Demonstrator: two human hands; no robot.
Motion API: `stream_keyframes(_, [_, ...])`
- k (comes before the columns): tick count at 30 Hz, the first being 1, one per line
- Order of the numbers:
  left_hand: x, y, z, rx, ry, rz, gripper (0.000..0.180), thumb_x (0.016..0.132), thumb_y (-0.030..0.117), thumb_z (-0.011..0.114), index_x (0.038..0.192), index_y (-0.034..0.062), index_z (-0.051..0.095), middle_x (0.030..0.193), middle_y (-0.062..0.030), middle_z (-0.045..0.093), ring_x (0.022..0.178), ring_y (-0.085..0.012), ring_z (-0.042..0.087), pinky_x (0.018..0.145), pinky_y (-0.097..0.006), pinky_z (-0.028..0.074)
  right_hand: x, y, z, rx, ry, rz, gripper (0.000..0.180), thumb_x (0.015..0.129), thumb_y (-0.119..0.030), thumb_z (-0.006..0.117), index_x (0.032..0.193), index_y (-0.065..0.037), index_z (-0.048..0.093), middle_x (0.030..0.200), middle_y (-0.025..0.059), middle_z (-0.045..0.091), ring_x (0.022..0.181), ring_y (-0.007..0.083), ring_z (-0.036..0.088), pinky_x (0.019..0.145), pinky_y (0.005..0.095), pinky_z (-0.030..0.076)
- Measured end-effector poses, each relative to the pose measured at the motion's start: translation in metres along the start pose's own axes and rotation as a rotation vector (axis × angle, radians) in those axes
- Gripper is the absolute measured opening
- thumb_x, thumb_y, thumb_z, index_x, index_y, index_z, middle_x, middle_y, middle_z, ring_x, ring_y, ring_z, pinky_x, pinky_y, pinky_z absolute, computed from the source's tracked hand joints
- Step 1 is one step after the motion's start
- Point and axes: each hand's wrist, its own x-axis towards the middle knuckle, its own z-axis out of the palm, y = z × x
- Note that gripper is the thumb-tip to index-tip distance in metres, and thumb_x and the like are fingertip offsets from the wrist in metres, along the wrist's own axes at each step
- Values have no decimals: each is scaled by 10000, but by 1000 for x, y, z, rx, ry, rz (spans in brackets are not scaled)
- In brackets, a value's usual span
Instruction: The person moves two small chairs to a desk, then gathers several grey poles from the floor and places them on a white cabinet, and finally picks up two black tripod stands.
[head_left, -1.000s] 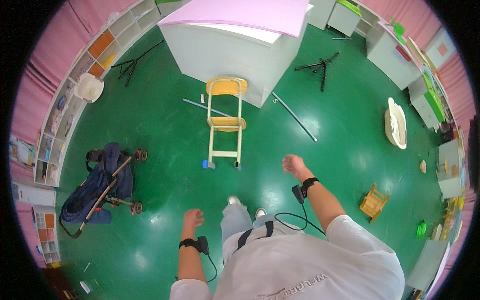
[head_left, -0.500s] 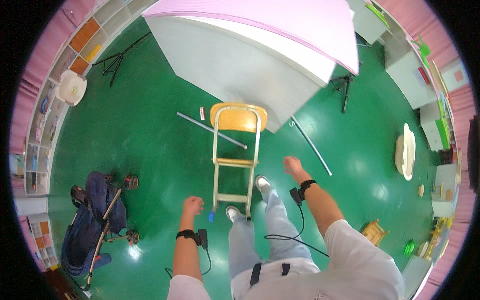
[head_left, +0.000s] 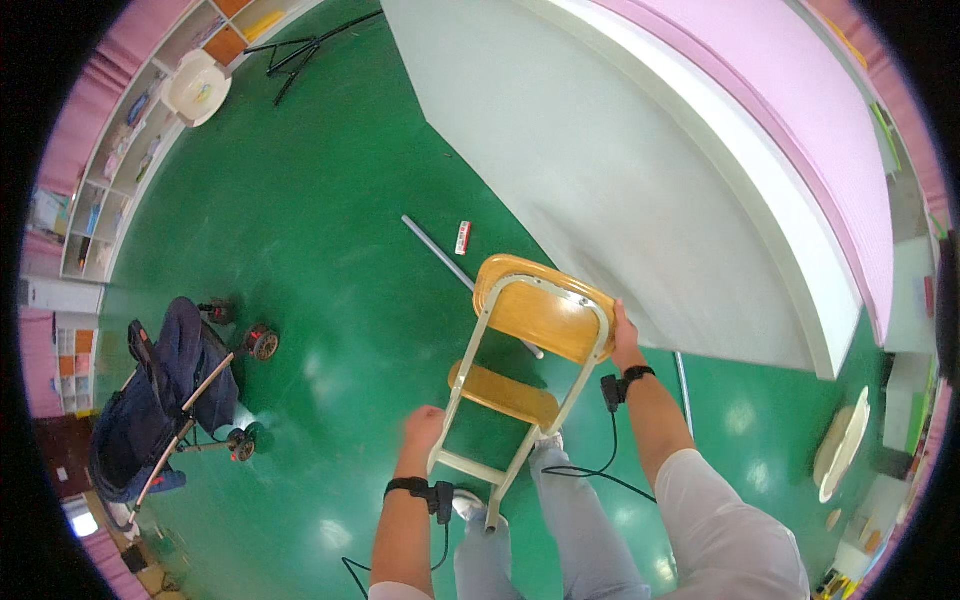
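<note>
A chair [head_left: 530, 310] with pale metal tubing and yellow wooden boards stands tilted in front of me. My right hand [head_left: 624, 338] grips the right edge of its upper board, fingers partly hidden behind the wood. Beside the chair's left tube is my left hand [head_left: 424, 428], blurred by motion. Whether its fingers close on the tube cannot be made out. Both wrists wear black bands with small cabled boxes.
A big white panel-sided table [head_left: 620, 190] with a pink cover stands ahead to the right. Pale rods [head_left: 440, 252] and a small red-and-white item [head_left: 463, 238] lie on the green floor. At left are a dark stroller [head_left: 170, 400], a cream basin [head_left: 197, 88] and a black tripod [head_left: 300, 52].
The chair has turned and tilted, and my right hand has taken hold of its upper board. My left hand has moved to the left tube. The view has swung left.
</note>
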Motion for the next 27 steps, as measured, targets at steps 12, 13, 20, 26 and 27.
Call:
stream_keyframes(12, [-72,52,-7,-539,-163,-199,327,819,366,558,918,58,606,816,-51,619,688,-161,566,563,-327,470,-101,-14,44,19,-45,-18,569,860,-457,560,1145,32,510,1052,109,576,908,201,568,764,342,485])
stream_keyframes(13, [-79,46,-17,-555,-150,-197,327,819,366,558,918,58,606,816,-51,619,688,-161,566,563,-327,470,-115,-10,42,-5,-93,-42,545,868,-464,542,1129,15,526,1049,98,577,885,195,568,751,341,482])
stream_keyframes(20, [-195,50,-94,-622,-194,-126,723,777,614,493,1228,51,439,1206,-146,510,1019,-272,515,781,-471,455,-271,19,54,-86,-218,-102,431,892,-384,535,1038,20,573,945,76,616,818,156,586,730,322,486])
stream_keyframes(26, [-339,-27,-129,-1176,-180,-100,1092,656,789,473,1409,65,155,1386,-201,283,1157,-393,398,900,-615,333,-454,59,67,-173,-592,-171,392,901,-346,529,1015,26,581,905,59,611,790,130,567,727,287,469])
stream_keyframes(27, [-360,-34,-136,-1257,-172,-113,1089,652,774,501,1406,65,162,1366,-203,301,1156,-398,395,908,-617,326,-470,65,58,-308,-637,-242,388,893,-339,543,1021,25,579,911,60,612,815,128,563,743,282,463])
